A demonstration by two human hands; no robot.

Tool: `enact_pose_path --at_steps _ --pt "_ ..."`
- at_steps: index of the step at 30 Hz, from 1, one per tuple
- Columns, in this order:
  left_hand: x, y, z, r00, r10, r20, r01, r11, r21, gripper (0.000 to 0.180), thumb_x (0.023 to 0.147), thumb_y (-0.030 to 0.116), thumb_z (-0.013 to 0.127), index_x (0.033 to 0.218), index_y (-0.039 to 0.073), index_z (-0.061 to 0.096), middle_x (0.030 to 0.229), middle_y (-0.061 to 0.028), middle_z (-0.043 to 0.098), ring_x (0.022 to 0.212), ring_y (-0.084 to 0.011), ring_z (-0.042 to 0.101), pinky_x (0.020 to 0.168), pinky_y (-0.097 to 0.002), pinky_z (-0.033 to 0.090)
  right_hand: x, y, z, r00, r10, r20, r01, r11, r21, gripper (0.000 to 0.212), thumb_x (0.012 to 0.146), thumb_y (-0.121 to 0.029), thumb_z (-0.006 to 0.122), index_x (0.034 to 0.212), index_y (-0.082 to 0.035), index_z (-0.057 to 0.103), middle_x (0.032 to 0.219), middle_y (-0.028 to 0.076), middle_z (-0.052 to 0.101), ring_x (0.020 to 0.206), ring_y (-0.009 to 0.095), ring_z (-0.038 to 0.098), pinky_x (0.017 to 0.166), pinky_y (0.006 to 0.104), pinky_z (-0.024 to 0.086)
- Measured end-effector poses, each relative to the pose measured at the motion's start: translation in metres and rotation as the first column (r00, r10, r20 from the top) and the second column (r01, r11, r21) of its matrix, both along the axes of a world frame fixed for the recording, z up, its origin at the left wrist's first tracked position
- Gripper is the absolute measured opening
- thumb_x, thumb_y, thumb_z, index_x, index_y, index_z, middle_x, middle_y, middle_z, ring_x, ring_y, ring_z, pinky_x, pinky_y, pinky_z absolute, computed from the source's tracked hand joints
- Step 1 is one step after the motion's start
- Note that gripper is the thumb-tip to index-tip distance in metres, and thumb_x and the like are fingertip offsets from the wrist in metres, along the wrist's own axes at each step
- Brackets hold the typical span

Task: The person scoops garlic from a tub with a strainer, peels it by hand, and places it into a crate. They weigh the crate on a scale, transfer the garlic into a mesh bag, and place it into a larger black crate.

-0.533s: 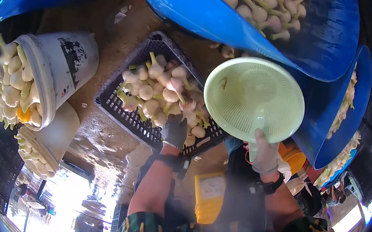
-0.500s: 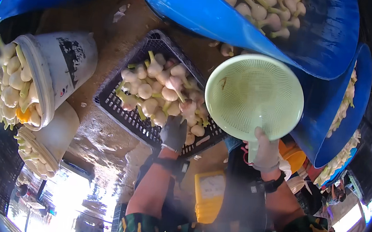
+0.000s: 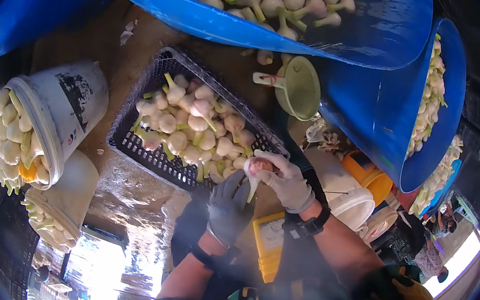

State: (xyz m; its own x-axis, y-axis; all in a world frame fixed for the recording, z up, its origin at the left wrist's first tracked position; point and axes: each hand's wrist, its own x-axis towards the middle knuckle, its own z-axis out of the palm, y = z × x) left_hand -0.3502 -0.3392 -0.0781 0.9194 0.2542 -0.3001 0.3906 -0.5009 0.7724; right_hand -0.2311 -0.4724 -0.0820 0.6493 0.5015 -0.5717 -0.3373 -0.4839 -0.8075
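Labelled bucket: a white bucket with a dark rectangular label on its wall is seen far left of the left hand, heaped with pale bulbs.
Yellow box: a yellow rectangular box is found just right of the left hand, below the right hand.
Edges: a black lattice crate is set just beyond both hands; a blue tub rim is curved farther off.
Open room: wet bare ground is left free to the left of the left hand.
Garlic bulb: pale, pink-tinged, stalk pointing down, held between the hands at the crate's near edge.
Right hand: white-gloved, closed around the bulb.
Left hand: grey-gloved, fingers raised against the stalk; grip cannot be told.
Funnel: a pale green funnel is laid beyond the right hand.
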Motion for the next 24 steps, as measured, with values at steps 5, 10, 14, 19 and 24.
enact_pose_path --at_steps 5,10,14,19,24 --pt "0.024 -0.021 0.010 0.844 0.483 -0.232 -0.524 0.658 -0.541 0.035 0.082 0.007 0.061 0.116 0.001 0.054 0.111 -0.0138 0.059 0.096 -0.0223 0.062 0.081 -0.0324 0.051 -0.014 0.006 0.009 0.965 -0.178 -0.194 0.188 0.982 0.036 0.041 0.088 -0.024 0.065 0.120 0.000 0.056 0.110 0.011 0.061 0.102 0.017 0.058 0.090 0.0296 0.046" --pt "0.030 -0.038 0.004 0.690 0.533 -0.490 -0.707 0.354 -0.611 0.047 0.089 0.009 0.052 0.133 -0.005 0.041 0.119 -0.0104 0.055 0.099 -0.0137 0.056 0.082 -0.0288 0.050 -0.020 0.020 0.009 0.963 -0.267 -0.033 0.267 0.964 -0.019 0.035 0.089 -0.020 0.063 0.116 0.001 0.058 0.107 0.010 0.061 0.098 0.016 0.057 0.088 0.0285 0.045" --pt "0.027 -0.040 -0.002 0.732 0.521 -0.439 -0.658 0.370 -0.656 0.053 0.092 0.012 0.049 0.138 -0.007 0.032 0.122 -0.0116 0.053 0.105 -0.0173 0.055 0.083 -0.0311 0.051 -0.025 0.021 0.002 0.848 -0.515 -0.127 0.517 0.856 -0.022 0.026 0.091 -0.018 0.059 0.108 0.002 0.061 0.101 0.009 0.064 0.092 0.015 0.059 0.084 0.0275 0.046" --pt "0.032 -0.028 -0.002 0.692 0.443 -0.570 -0.662 0.074 -0.746 0.046 0.094 0.015 0.047 0.135 -0.002 0.038 0.119 -0.0110 0.054 0.107 -0.0195 0.056 0.084 -0.0322 0.052 -0.014 0.014 0.004 0.855 -0.508 -0.105 0.500 0.860 -0.100 0.024 0.093 -0.018 0.054 0.101 0.002 0.063 0.093 0.008 0.066 0.087 0.015 0.061 0.082 0.0263 0.047" --pt "0.032 -0.020 -0.007 0.693 0.406 -0.596 -0.625 -0.074 -0.777 0.039 0.093 0.017 0.048 0.129 0.003 0.044 0.115 -0.0101 0.055 0.105 -0.0187 0.057 0.081 -0.0314 0.052 0.006 0.016 0.012 0.964 -0.265 0.012 0.265 0.964 -0.026 0.022 0.089 -0.018 0.061 0.100 0.000 0.064 0.089 0.009 0.063 0.083 0.017 0.060 0.077 0.0271 0.047"
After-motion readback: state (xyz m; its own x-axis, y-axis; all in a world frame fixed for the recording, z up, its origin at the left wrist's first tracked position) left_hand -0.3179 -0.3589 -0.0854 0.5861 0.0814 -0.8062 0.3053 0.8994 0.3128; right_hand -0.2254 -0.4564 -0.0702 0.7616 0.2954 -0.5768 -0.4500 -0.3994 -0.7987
